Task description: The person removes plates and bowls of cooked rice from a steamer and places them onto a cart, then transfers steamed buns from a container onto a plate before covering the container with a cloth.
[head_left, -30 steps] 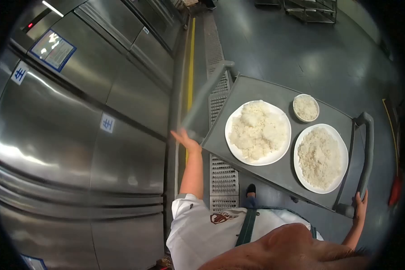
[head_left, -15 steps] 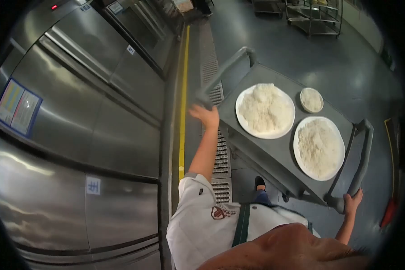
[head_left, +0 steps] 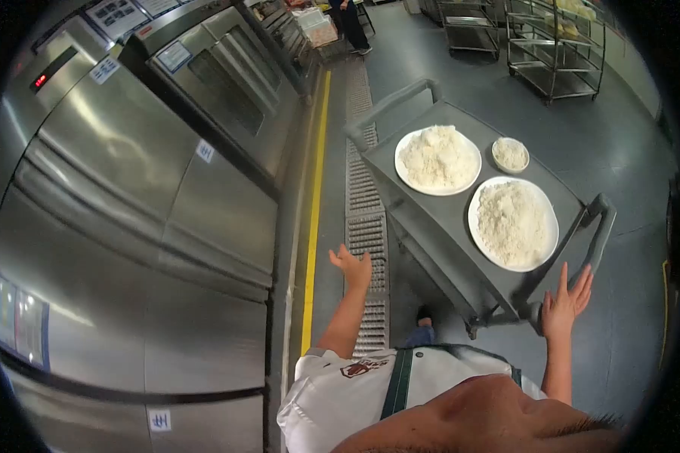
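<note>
I see the left hand [head_left: 351, 269] off the grey plastic trolley [head_left: 557, 194], fingers spread; the right hand [head_left: 567, 303] fans wide at its near corner, contact unclear. Rice-like grains sit on a round white plate [head_left: 408, 177] towards the far end, another round white plate [head_left: 520, 266] nearer, and a small white bowl [head_left: 512, 170] by the right edge, presumably spaced for balance.

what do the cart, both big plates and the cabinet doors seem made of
Cart: matte grey, probably moulded plastic, judging by its dull, even colour and thick rounded handles.
Far plate and near plate: white, smooth-looking; ceramic or melamine, can't tell which.
Cabinet doors: likely stainless steel, given the silvery sheen and streaked reflections.
</note>
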`<state>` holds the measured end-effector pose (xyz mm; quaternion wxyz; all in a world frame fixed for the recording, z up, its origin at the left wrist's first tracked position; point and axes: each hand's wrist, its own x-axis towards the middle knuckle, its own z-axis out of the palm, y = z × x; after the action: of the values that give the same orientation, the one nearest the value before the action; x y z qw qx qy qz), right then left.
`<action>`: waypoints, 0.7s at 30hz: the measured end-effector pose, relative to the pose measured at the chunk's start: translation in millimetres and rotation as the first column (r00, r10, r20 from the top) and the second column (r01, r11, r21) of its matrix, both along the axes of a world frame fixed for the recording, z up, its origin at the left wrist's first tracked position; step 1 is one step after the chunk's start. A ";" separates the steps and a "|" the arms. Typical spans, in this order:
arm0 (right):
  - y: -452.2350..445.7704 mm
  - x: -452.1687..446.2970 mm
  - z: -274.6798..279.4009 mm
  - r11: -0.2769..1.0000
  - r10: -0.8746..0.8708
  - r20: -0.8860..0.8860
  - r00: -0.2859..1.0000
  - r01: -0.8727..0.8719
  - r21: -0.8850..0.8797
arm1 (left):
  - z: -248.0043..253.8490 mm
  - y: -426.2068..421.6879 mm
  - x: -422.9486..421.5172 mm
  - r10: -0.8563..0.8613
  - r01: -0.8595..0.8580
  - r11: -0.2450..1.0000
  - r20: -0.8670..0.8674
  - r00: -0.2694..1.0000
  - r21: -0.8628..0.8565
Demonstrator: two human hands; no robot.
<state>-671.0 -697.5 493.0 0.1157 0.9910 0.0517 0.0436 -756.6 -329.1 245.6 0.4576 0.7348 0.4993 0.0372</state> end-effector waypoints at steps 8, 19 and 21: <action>37.2 -15.4 -9.8 0.982 0.127 -0.107 0.986 -0.110 0.156 | 5.4 3.2 24.7 -0.276 0.269 0.961 0.158 0.948 0.061; 46.6 45.8 -88.7 0.970 0.131 0.068 0.989 -0.142 0.197 | -113.3 64.4 -61.8 -0.273 0.323 0.917 -0.221 0.936 0.234; 76.0 62.3 -94.8 0.985 0.026 -0.003 1.000 -0.026 0.168 | -144.9 100.7 -98.1 -0.254 0.335 0.930 -0.394 0.883 0.151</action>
<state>-608.7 -621.5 398.2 0.0310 0.9966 0.0611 0.0468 -854.7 -228.4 100.7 0.2742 0.8412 0.4509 -0.1178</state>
